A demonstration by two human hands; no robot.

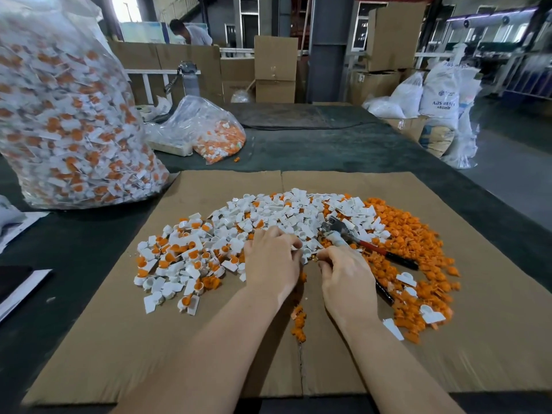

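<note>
On a flattened cardboard sheet (pixel 191 339) lies an arc of small plastic parts: white pieces with orange inserts (pixel 179 255) at the left, plain white pieces (pixel 283 207) in the middle, loose orange pieces (pixel 415 243) at the right. My left hand (pixel 270 261) lies palm down at the pile's near edge, its fingers curled round a small white piece. My right hand (pixel 346 279) is beside it, fingers curled and pinching a small orange piece at its tips. Pliers with red-and-black handles (pixel 367 246) lie on the pile just beyond my right hand.
A big clear bag of white-and-orange parts (pixel 68 115) stands at the left. A smaller clear bag (pixel 209 130) lies farther back on the dark table (pixel 328 150). Cardboard boxes (pixel 274 67) and white sacks (pixel 439 94) stand beyond. A person (pixel 191 32) is bent over far back.
</note>
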